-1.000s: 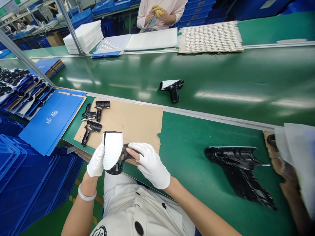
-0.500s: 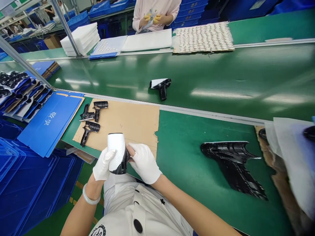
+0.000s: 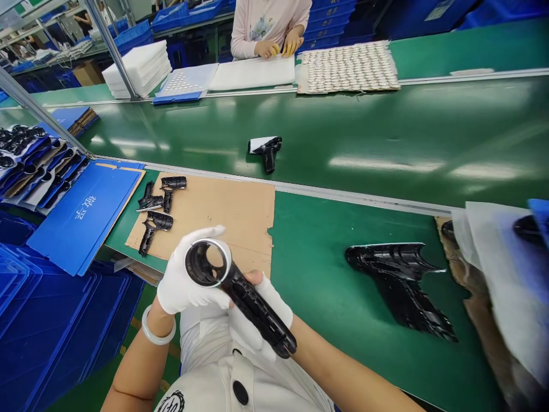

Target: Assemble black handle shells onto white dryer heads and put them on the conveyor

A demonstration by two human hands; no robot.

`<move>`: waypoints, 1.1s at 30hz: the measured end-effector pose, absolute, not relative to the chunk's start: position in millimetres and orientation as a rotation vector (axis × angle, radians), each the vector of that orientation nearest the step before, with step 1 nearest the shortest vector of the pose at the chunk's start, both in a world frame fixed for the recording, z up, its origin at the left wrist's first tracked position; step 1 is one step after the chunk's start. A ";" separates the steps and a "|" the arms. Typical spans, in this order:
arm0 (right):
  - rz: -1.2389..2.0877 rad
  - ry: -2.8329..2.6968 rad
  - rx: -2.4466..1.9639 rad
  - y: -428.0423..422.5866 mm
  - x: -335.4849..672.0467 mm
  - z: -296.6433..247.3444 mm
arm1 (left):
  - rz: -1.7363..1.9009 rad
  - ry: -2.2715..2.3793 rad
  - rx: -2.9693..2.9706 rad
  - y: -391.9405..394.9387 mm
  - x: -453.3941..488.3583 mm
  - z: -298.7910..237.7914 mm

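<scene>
The black housing [image 3: 246,297] was held in both hands in front of the torso, just off the near edge of the green bench [image 3: 317,240]. Its long axis, along the handle [image 3: 266,323], ran obliquely from the barrel [image 3: 194,269] at upper left to the butt at lower right, toward the right forearm. The left hand [image 3: 180,280] was the nearer to the barrel; the right hand [image 3: 272,300] was the nearer to the handle.

Left hand: gloved, curved around the outside of the barrel and gripping it, the fingers along its far side. Right hand: gloved, with a bare fingertip exposed, gripping the handle from behind. Its lower fingers were largely covered by the handle, so their exact placement could not be determined.

The housing was glossy black. The barrel presented a round, hollow opening edged in a pale line; the handle showed a ribbed, recessed face. Three black shells [image 3: 160,221] lay at the left end of the cardboard sheet [image 3: 231,212], well apart from the hands.
</scene>
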State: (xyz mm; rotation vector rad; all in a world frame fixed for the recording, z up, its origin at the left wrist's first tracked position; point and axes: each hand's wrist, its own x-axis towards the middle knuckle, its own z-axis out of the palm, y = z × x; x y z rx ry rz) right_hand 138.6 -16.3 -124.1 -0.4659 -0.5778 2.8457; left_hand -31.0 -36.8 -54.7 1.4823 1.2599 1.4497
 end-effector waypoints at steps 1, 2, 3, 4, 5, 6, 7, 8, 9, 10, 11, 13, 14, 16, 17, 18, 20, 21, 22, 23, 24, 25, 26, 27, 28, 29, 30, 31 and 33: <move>2.863 -0.563 -0.489 -16.8 137.1 -126.4 | 1.428 1.290 1.493 -36.6 -29.6 -52.5; 2.880 -0.561 -0.513 -17.1 136.2 -127.8 | 1.416 1.318 1.504 -36.7 -28.7 -51.3; 2.902 -0.563 -0.529 -17.4 135.8 -128.3 | 1.416 1.343 1.518 -36.9 -28.2 -51.0; 2.924 -0.564 -0.531 -17.5 135.8 -128.2 | 1.426 1.361 1.534 -37.1 -28.0 -51.5; 2.955 -0.570 -0.517 -17.5 136.1 -127.5 | 1.437 1.376 1.541 -37.3 -28.2 -52.5; 2.991 -0.581 -0.493 -17.3 136.6 -126.4 | 1.451 1.379 1.539 -37.4 -28.5 -54.0; 3.028 -0.594 -0.461 -16.9 137.1 -124.9 | 1.473 1.366 1.526 -37.4 -28.9 -55.7; 3.047 -0.602 -0.435 -16.5 137.6 -122.8 | 1.503 1.338 1.504 -37.3 -29.4 -57.7; 3.045 -0.602 -0.422 -16.2 138.3 -119.9 | 1.532 1.297 1.479 -37.2 -29.9 -59.8; 3.021 -0.594 -0.418 -16.1 139.2 -116.1 | 1.558 1.256 1.452 -37.1 -30.3 -61.9; 2.978 -0.580 -0.417 -16.5 140.4 -111.4 | 1.578 1.226 1.427 -37.1 -30.8 -64.1; 2.867 -0.545 -0.409 -18.6 143.4 -99.6 | 1.590 1.230 1.393 -37.7 -31.4 -68.4; 2.830 -0.536 -0.404 -20.3 145.0 -93.1 | 1.583 1.263 1.375 -38.2 -31.6 -70.4; 2.771 -0.540 -0.413 -24.1 148.0 -80.6 | 1.561 1.329 1.313 -39.8 -31.7 -73.5; 2.739 -0.555 -0.432 -25.7 149.0 -75.4 | 1.546 1.343 1.273 -40.5 -31.6 -74.3; 2.716 -0.584 -0.452 -26.9 149.7 -71.0 | 1.537 1.346 1.234 -41.2 -31.3 -74.7; 2.673 -0.669 -0.481 -27.6 149.7 -65.5 | 1.533 1.334 1.184 -42.1 -30.5 -74.1; 2.653 -0.714 -0.495 -27.1 149.1 -64.4 | 1.533 1.331 1.179 -42.4 -29.9 -73.3; 2.633 -0.758 -0.509 -26.0 148.3 -64.3 | 1.537 1.332 1.181 -42.5 -29.3 -72.2; 2.603 -0.804 -0.522 -24.3 147.3 -65.1 | 1.539 1.331 1.191 -42.6 -28.7 -71.1; 2.575 -0.859 -0.527 -22.2 146.2 -66.6 | 1.543 1.329 1.205 -42.8 -28.1 -69.9; 2.549 -0.922 -0.530 -19.8 145.0 -68.7 | 1.548 1.327 1.219 -43.1 -27.5 -68.7; 2.528 -0.999 -0.529 -17.2 143.8 -71.2 | 1.560 1.329 1.234 -43.4 -26.9 -67.8; 2.505 -1.083 -0.528 -14.5 142.8 -74.0 | 1.569 1.336 1.247 -43.9 -26.4 -66.9; 2.483 -1.166 -0.530 -11.9 141.9 -76.8 | 1.580 1.347 1.257 -44.5 -25.8 -66.3; 2.462 -1.241 -0.533 -9.7 141.1 -79.5 | 1.587 1.362 1.264 -45.1 -25.4 -66.0; 2.444 -1.306 -0.537 -7.7 140.5 -81.9 | 1.591 1.383 1.264 -45.6 -24.9 -65.8; 2.426 -1.363 -0.542 -6.2 140.0 -84.2 | 1.589 1.403 1.261 -46.1 -24.4 -65.7; 2.401 -1.466 -0.557 -4.1 139.3 -87.7 | 1.585 1.435 1.258 -46.8 -23.3 -65.7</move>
